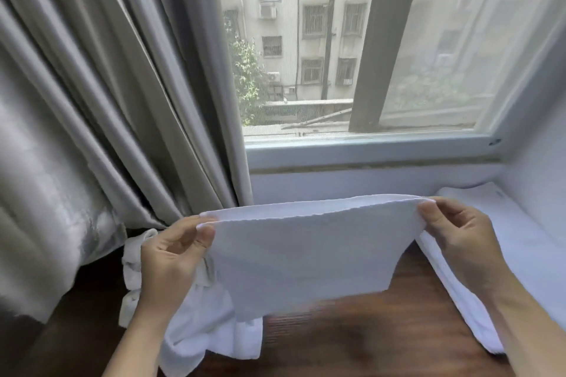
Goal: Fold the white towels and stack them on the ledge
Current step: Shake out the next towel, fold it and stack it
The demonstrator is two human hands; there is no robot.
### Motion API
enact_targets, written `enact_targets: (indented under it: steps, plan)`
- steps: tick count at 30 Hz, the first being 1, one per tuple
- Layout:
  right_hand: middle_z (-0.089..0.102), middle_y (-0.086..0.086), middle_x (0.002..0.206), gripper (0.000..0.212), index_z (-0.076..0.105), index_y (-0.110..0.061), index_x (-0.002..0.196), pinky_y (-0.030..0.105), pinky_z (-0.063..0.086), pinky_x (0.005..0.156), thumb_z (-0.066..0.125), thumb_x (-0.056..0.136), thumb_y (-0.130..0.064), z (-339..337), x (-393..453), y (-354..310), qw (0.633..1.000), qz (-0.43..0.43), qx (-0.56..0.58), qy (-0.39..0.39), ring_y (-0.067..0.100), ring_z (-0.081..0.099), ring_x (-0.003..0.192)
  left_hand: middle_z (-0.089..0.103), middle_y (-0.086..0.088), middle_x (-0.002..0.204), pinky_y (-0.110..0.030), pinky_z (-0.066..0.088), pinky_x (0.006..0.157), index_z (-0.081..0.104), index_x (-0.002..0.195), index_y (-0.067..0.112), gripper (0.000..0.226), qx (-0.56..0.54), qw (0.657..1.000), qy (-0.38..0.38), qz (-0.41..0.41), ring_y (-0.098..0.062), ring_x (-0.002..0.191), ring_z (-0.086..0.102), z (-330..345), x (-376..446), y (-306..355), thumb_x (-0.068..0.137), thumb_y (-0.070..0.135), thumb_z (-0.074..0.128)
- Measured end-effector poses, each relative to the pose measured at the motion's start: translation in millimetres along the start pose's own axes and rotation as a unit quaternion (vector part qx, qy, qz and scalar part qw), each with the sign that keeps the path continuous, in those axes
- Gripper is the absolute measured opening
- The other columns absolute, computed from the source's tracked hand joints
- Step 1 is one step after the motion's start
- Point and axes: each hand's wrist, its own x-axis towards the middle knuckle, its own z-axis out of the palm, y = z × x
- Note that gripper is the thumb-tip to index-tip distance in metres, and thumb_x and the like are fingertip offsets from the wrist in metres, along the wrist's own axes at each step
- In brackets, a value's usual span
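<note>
Hands first: my left hand (171,249) is raised in front of me, palm turned toward me, thumb and fingertips pinched on the upper left corner of the white towel (306,254). My right hand (453,236) mirrors it on the far side, thumb on the near face and fingers curled behind, pinched on the upper right corner. Both forearms enter from the bottom edge and angle upward and outward.

Surroundings: a dark wooden ledge (352,343) runs below my hands. A grey curtain (107,101) hangs at the left and reaches down to the ledge. A window (337,55) stands behind, with its white frame along the bottom and an apartment building visible outside. A crumpled pile of white towels (211,324) lies on the ledge at the left, under my left wrist and partly hidden by the held towel. A flat folded towel (505,251) lies on the ledge at the right, against the wall, with my right forearm crossing over its near edge.

Towel position: the white towel is stretched between my two hands, doubled over so that two edges run side by side along the top. It hangs down above the ledge, its lower edge blurred, so I cannot tell whether it touches the wood.
</note>
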Motion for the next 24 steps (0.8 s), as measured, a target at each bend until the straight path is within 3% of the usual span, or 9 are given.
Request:
enact_targets:
  steps: [3, 6, 9, 11, 15, 19, 22, 24]
  plan:
    - [0.078, 0.002, 0.085, 0.019, 0.079, -0.012, 0.090, 0.019, 0.059, 0.071, 0.063, 0.093, -0.022, -1, 1, -24, 0.998, -0.002, 0.065, -0.012, 0.013, 0.074, 0.078, 0.079, -0.009, 0.101, -0.025, 0.058, 0.079, 0.077, 0.100, 0.006, 0.018, -0.037, 0.999, 0.015, -0.001, -0.013, 0.091, 0.072, 0, 6, 19, 0.089, 0.017, 0.068]
    - [0.078, 0.007, 0.092, 0.021, 0.080, -0.016, 0.091, 0.027, 0.061, 0.079, 0.069, 0.087, -0.034, -6, 5, -38, 0.996, -0.017, 0.081, -0.019, 0.022, 0.074, 0.086, 0.079, -0.002, 0.088, -0.021, 0.056, 0.066, 0.080, 0.092, 0.018, 0.015, -0.079, 0.997, 0.000, 0.002, -0.011, 0.077, 0.070, 2, 17, 34, 0.088, 0.030, 0.071]
    - [0.077, 0.006, 0.095, 0.027, 0.081, -0.017, 0.094, 0.031, 0.060, 0.082, 0.074, 0.083, -0.040, -11, 11, -44, 0.996, -0.016, 0.090, -0.014, 0.025, 0.071, 0.091, 0.076, -0.003, 0.083, -0.025, 0.055, 0.062, 0.080, 0.092, 0.019, 0.039, -0.087, 0.996, -0.009, -0.001, -0.016, 0.072, 0.068, 3, 28, 40, 0.078, 0.055, 0.081]
    - [0.077, 0.007, 0.097, 0.030, 0.081, -0.015, 0.097, 0.035, 0.057, 0.083, 0.077, 0.083, -0.041, -14, 15, -45, 0.996, -0.017, 0.086, -0.008, 0.028, 0.067, 0.093, 0.075, -0.006, 0.081, -0.026, 0.054, 0.058, 0.079, 0.093, 0.016, 0.035, -0.084, 0.996, -0.014, -0.003, -0.019, 0.069, 0.066, 6, 33, 42, 0.081, 0.049, 0.079]
    - [0.078, 0.007, 0.096, 0.027, 0.082, -0.015, 0.092, 0.028, 0.061, 0.080, 0.077, 0.077, -0.037, -17, 24, -44, 0.994, -0.007, 0.109, -0.017, 0.023, 0.072, 0.091, 0.074, -0.013, 0.085, -0.024, 0.053, 0.054, 0.076, 0.102, 0.006, 0.032, -0.081, 0.997, -0.019, -0.003, -0.019, 0.066, 0.066, 12, 39, 39, 0.088, 0.034, 0.072]
    - [0.079, 0.003, 0.084, 0.019, 0.082, -0.013, 0.086, 0.021, 0.060, 0.067, 0.076, 0.074, -0.027, -13, 41, -33, 0.992, 0.024, 0.115, -0.037, 0.014, 0.074, 0.075, 0.075, -0.010, 0.093, -0.028, 0.058, 0.068, 0.076, 0.098, 0.014, 0.028, -0.106, 0.993, -0.026, -0.038, -0.019, 0.079, 0.069, 20, 49, 27, 0.084, 0.038, 0.078]
    - [0.077, 0.004, 0.077, 0.027, 0.074, -0.002, 0.097, 0.021, 0.057, 0.056, 0.075, 0.076, -0.020, -6, 58, -13, 0.996, 0.047, 0.070, -0.028, 0.014, 0.072, 0.066, 0.070, -0.006, 0.087, -0.024, 0.057, 0.067, 0.072, 0.107, 0.019, 0.022, -0.083, 0.994, -0.028, -0.072, -0.014, 0.076, 0.065, 33, 60, 7, 0.086, 0.027, 0.076]
    - [0.077, 0.011, 0.082, 0.034, 0.071, -0.008, 0.106, 0.028, 0.060, 0.061, 0.079, 0.076, -0.022, -4, 74, 4, 0.998, 0.054, 0.027, -0.028, 0.021, 0.071, 0.071, 0.069, -0.007, 0.085, -0.022, 0.058, 0.068, 0.067, 0.118, 0.022, 0.028, -0.027, 0.995, -0.034, -0.088, -0.012, 0.077, 0.065, 39, 70, -8, 0.092, 0.013, 0.069]
